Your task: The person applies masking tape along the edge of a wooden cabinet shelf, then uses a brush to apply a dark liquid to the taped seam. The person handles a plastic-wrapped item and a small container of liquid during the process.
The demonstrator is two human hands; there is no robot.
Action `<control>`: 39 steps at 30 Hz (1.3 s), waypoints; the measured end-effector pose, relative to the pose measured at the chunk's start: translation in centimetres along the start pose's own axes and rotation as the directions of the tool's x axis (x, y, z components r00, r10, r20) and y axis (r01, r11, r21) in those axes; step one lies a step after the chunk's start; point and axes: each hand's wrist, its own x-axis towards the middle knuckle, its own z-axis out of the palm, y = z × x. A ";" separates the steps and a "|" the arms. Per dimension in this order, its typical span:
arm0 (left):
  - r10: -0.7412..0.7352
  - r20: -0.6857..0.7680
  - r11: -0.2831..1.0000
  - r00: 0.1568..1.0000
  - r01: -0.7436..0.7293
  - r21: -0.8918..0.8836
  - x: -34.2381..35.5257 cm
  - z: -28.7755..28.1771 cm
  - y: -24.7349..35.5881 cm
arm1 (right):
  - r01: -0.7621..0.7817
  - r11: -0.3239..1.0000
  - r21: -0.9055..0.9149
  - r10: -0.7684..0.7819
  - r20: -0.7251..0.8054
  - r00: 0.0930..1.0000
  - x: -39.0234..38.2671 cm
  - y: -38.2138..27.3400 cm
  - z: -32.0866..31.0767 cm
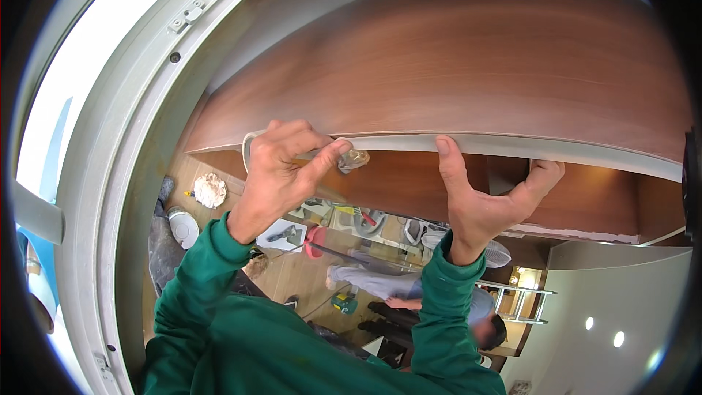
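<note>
A pale edging strip (512,148) runs along the lower edge of a brown wood-grain panel (439,66). My left hand (281,164) is closed in a pinch on the strip near its left end, where a pale loop shows behind the knuckles. At the left thumb tip hangs a crumpled, see-through brownish scrap (354,161); its exact kind is hard to tell. Farther right, my right hand (486,208) has its thumb raised against the strip, and its other fingers bend at the strip's lower edge, well apart from the thumb. Green sleeves cover both my forearms.
Open brown cabinet compartments (592,201) lie below the panel. A white window frame (110,139) curves along the left. On the floor far below are a white bucket (183,227), a green tool (344,303) and scattered materials. Another person (380,281) stands near a metal ladder (515,303).
</note>
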 end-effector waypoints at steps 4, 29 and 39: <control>-0.013 -0.015 1.000 1.000 0.013 -0.007 -0.1 0.1 -0.1 | -0.001 1.000 0.027 0.002 -0.013 1.000 -0.1 0.0 0.2; -0.008 -0.054 1.000 0.999 0.009 0.022 -0.2 0.5 0.0 | -0.018 0.999 0.027 0.019 -0.008 1.000 -0.2 -0.2 0.1; -0.091 -0.101 0.995 0.991 0.096 0.040 -0.7 1.0 0.7 | -0.296 0.823 0.485 0.344 -0.010 0.939 -6.6 -3.8 -0.5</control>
